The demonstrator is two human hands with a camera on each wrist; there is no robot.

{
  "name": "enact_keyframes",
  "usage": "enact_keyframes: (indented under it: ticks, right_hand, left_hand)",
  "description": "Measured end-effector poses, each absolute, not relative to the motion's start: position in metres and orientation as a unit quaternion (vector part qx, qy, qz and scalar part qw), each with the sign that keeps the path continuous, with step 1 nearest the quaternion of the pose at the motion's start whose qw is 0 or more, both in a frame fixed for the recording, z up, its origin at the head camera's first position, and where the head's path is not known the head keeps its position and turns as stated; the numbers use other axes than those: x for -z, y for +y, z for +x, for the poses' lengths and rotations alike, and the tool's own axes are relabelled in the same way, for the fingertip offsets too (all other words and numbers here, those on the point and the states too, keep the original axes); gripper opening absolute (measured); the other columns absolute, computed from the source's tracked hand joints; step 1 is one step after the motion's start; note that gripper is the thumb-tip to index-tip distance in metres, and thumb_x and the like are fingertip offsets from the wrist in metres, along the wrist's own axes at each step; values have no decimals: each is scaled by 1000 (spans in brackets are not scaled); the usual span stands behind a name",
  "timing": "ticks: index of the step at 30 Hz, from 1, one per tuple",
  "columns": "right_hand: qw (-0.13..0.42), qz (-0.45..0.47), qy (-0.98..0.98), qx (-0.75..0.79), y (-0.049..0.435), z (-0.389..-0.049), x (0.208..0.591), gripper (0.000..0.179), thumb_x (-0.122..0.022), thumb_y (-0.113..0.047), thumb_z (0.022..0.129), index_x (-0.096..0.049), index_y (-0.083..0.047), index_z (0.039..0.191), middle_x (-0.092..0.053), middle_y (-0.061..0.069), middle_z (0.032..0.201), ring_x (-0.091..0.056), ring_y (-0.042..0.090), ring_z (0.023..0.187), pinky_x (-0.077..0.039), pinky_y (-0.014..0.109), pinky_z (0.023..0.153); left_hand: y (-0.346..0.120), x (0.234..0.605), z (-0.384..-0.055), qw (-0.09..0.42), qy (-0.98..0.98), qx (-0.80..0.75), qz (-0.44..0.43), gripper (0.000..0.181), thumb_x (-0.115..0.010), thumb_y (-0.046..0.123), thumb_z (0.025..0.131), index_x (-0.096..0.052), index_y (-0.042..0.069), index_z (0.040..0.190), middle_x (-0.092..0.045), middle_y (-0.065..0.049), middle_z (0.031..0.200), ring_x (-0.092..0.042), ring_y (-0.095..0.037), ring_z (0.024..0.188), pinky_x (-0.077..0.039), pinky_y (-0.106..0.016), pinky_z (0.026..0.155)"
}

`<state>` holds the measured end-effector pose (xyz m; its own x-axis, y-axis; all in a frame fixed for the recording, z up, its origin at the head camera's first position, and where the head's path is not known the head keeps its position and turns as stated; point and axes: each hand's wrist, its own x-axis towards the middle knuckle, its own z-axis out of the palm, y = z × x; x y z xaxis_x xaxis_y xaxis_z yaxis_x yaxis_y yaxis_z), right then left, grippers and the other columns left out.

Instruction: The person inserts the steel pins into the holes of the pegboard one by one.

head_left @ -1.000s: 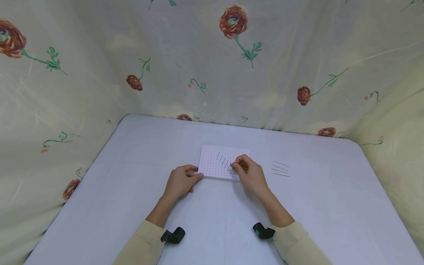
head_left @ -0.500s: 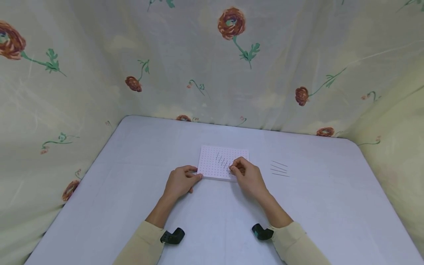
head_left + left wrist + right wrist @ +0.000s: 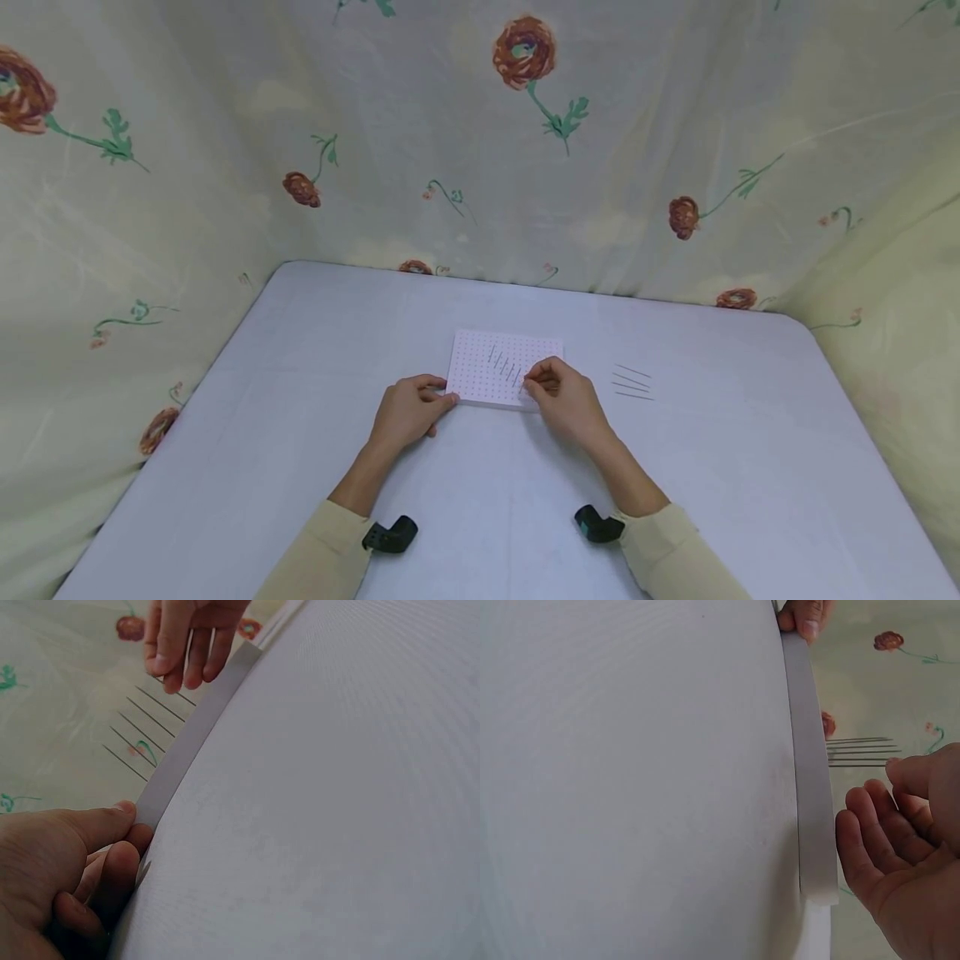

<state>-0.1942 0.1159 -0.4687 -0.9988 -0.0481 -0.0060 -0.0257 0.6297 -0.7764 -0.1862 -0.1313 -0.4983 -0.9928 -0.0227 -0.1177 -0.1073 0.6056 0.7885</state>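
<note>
- A white board [image 3: 468,367] patterned with small dots lies on a white-covered table [image 3: 300,333].
- The left hand [image 3: 410,408] grips its near-left corner.
- The right hand [image 3: 567,404], blocking the board's right side, pinches a thin rod [image 3: 859,766] beside a standing row [image 3: 124,763].
- Four loose rods [image 3: 633,396] lie near, at right.
- Floral cloth [image 3: 600,167] hangs behind.

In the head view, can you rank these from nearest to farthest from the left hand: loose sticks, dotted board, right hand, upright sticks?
1. Dotted board: the left hand holds its near-left corner.
2. Upright sticks: standing up from the board.
3. Right hand: over the board's right side.
4. Loose sticks: on the table, right of the board.
</note>
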Motion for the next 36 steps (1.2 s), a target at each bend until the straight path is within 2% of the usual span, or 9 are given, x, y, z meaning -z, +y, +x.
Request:
enact_keyframes:
  ticks: [10,17,23,29,36]
  right_hand:
    - [13,1,903,430,143,-198,462,20,-67,-15,97,-62,-8,116,-71,10,112,-68,26,105,-53,42,95]
    - [14,10,908,419,160,-197,465,22,-66,-17,98,-62,-7,117,-71,12,113,-68,26,105,-52,37,90]
    - [13,24,912,409,175,-196,466,23,-65,-18,99,-61,-6,119,-69,13,115,-67,27,106,-51,38,90]
    - [4,33,918,395,197,-196,467,25,-65,-20,99,-61,-6,119,-70,13,115,-67,27,105,-51,31,84]
    - [-5,39,921,387,223,-190,463,27,-66,-22,99,-61,-5,119,-71,15,116,-67,28,106,-49,28,83]
  left_hand:
    - [-132,496,-186,53,894,-443,-39,41,-77,32,92,-70,9,125,-78,-2,83,-58,-12,42,-39,-25,49]
    - [-133,497,-186,52,894,-444,-34,41,-77,31,91,-70,8,125,-78,-2,82,-57,-13,42,-40,-26,51]
    - [-133,498,-186,53,893,-446,-34,42,-78,32,91,-70,9,124,-78,-2,82,-58,-13,42,-40,-26,51]
    - [-133,499,-187,52,894,-444,-32,42,-77,32,91,-70,8,125,-78,-1,82,-58,-13,42,-40,-26,52]
    - [-131,500,-187,51,896,-440,-37,42,-77,33,91,-69,9,125,-78,-1,81,-58,-12,42,-40,-25,52]
